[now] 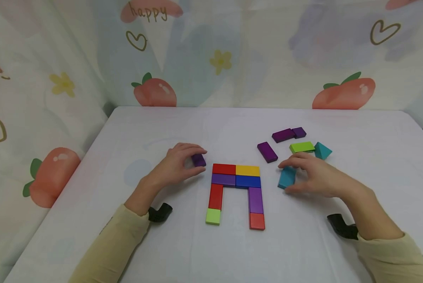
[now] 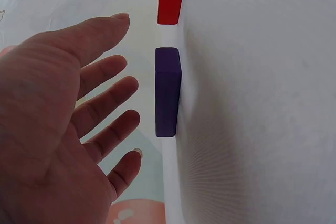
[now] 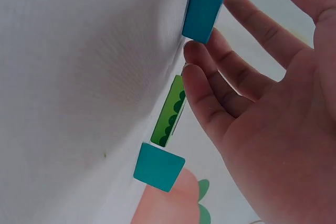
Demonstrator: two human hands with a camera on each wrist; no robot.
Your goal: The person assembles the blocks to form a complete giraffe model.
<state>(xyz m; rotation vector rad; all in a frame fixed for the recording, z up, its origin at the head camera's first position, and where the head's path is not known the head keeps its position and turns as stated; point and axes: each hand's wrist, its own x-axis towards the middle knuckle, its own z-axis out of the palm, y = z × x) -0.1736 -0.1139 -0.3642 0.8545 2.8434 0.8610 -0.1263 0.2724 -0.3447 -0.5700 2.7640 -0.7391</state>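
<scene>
My left hand (image 1: 176,163), fingers relaxed, hovers beside a dark purple block (image 1: 198,160) on the table. In the left wrist view a gap separates the fingertips from that purple block (image 2: 167,93). My right hand (image 1: 315,173) arches over a teal block (image 1: 287,177), thumb on the near side and fingers on the far side. In the right wrist view the fingers are loosely bent close by the teal block (image 3: 206,6). Between the hands lies an arch of flat blocks, with a red block (image 1: 224,169) and a yellow block (image 1: 247,170) along its top.
Beyond the right hand lie a green block (image 1: 302,147), a teal triangular block (image 1: 323,151) and several purple blocks, one of them (image 1: 267,152) nearest the arch. A patterned curtain (image 1: 240,55) hangs behind the white table (image 1: 183,251).
</scene>
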